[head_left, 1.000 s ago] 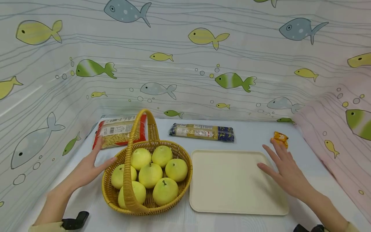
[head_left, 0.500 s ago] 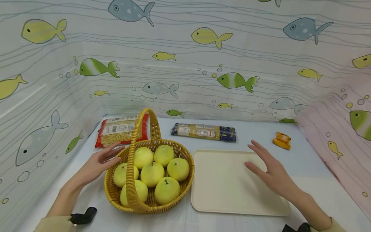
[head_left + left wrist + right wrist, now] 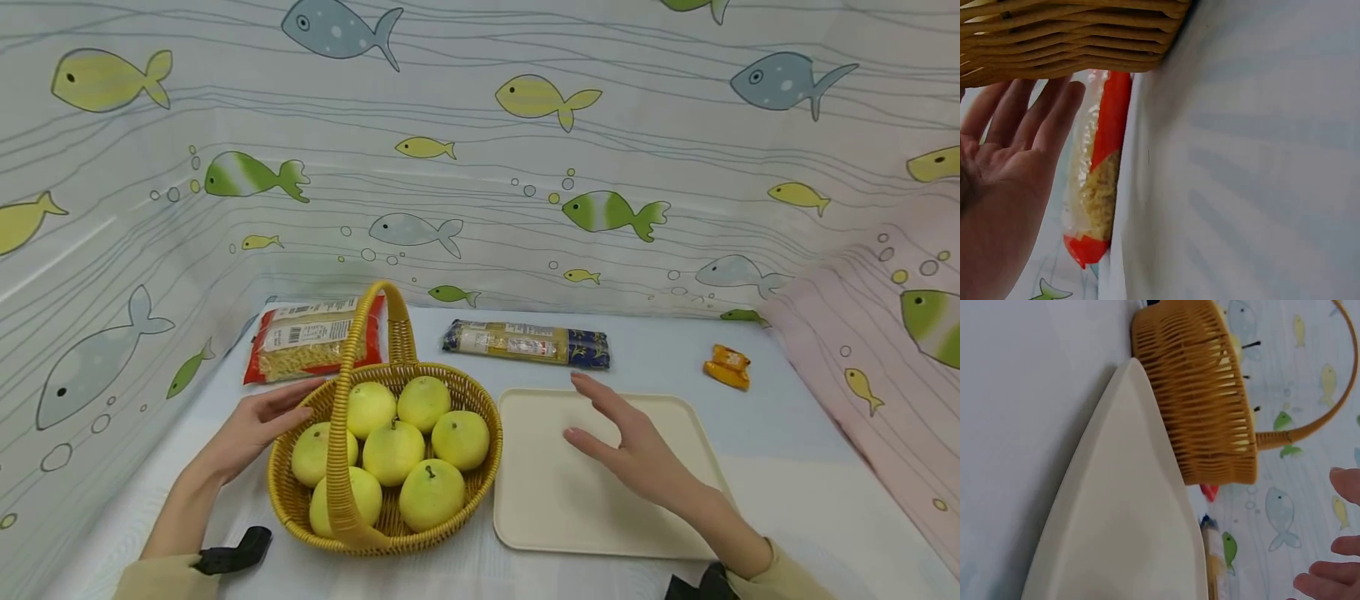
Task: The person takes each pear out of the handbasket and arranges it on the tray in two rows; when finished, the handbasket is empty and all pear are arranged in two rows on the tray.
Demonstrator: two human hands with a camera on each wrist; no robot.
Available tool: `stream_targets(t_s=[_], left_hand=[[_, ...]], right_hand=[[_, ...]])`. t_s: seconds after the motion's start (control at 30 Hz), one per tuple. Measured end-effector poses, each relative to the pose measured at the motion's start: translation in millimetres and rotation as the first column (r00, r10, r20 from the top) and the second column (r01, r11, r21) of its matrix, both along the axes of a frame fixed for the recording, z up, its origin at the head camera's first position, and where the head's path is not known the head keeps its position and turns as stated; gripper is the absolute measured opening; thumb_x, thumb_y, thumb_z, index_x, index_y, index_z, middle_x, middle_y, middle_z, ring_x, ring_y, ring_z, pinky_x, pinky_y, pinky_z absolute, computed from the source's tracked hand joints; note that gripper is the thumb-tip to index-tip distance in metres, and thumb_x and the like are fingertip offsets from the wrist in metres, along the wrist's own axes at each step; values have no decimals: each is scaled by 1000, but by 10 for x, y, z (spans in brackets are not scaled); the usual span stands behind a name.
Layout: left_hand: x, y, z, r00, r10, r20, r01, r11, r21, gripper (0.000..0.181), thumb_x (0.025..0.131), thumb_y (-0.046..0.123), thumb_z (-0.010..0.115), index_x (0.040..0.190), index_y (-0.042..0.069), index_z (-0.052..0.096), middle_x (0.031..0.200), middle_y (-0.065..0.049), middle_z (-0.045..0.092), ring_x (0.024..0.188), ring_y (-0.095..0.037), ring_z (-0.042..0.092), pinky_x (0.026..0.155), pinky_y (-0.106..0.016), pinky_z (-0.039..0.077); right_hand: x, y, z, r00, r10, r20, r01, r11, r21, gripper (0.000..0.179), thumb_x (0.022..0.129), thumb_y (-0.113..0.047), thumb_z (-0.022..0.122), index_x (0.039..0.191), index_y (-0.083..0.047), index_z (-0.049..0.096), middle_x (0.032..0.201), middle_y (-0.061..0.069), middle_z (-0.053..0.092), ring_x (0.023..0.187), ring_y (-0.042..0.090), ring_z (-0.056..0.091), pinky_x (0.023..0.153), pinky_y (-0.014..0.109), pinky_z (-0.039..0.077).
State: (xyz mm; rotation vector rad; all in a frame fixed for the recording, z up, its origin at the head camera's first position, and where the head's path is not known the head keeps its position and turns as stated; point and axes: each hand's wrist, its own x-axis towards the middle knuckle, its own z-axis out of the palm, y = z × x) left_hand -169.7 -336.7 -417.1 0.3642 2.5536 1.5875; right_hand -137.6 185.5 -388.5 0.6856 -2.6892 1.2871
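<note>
A golden wicker basket (image 3: 480, 492) with a tall handle holds several round yellow-green fruits (image 3: 393, 452), some with short stems. My left hand (image 3: 251, 429) rests at the basket's left rim, its thumb tip at the rim and its fingers extended along the outer side. In the left wrist view the straight fingers (image 3: 1047, 119) reach up to the woven wall, which hides some fingertips. Over the cream rectangular tray (image 3: 600, 517), my right hand (image 3: 645, 454) hovers with fingers spread and nothing in them; its fingertips also show in the right wrist view, apart from the basket.
Behind the basket lies a red and clear bag of pasta (image 3: 300, 337). A long pack of noodles (image 3: 525, 343) with a dark blue end lies at the back middle, and a small orange packet (image 3: 727, 367) at the back right. Fish-printed cloth walls surround the table.
My left hand has moved right, from beside the basket to its rim, and its fingers have drawn closer together. My right hand has moved left from near the orange packet to above the tray.
</note>
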Motion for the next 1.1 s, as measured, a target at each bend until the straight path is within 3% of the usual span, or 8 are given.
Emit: stream_targets(t_s=[0.2, 0.37, 0.53, 0.9, 1.1], left_hand=[[-17, 12, -33, 1000, -1, 10, 1, 999, 34, 49, 105, 25, 54, 151, 11, 45, 139, 21, 54, 120, 11, 52, 92, -14, 48], [-9, 31, -25, 1000, 7, 5, -7, 1000, 13, 49, 105, 27, 53, 151, 14, 46, 143, 14, 54, 121, 11, 51, 93, -13, 47], [13, 28, -23, 1000, 24, 7, -24, 1000, -8, 49, 105, 29, 53, 152, 16, 46, 145, 12, 53, 121, 13, 50, 93, -12, 46], [48, 23, -33, 999, 37, 18, -37, 999, 16, 49, 106, 29, 52, 152, 14, 45, 143, 13, 54, 121, 13, 50, 93, -12, 46], [38, 25, -43, 1000, 29, -2, -29, 1000, 0, 48, 106, 28, 52, 152, 16, 45, 148, 3, 52, 121, 11, 51, 93, -12, 46]], right_hand=[[-71, -304, 82, 997, 77, -7, -78, 994, -77, 71, 93, -32, 73, 154, -30, 38, 156, -4, 42, 143, 22, 42, 113, 50, 38], [-156, -548, 173, 990, 137, -17, -138, 988, -68, 75, 89, -35, 76, 154, -31, 38, 156, -3, 42, 145, 23, 38, 111, 57, 38], [-260, -758, 228, 982, 187, -30, -189, 979, -75, 74, 87, -36, 78, 152, -31, 42, 155, -6, 44, 145, 20, 38, 113, 55, 37], [-310, -950, 81, 970, 244, 8, -241, 961, -132, 70, 85, -32, 81, 148, -23, 50, 150, -6, 49, 143, 17, 41, 115, 50, 37], [-297, -1010, 5, 971, 239, 11, -237, 967, -95, 70, 85, -29, 81, 147, -15, 51, 150, -4, 50, 142, 20, 43, 114, 51, 36]])
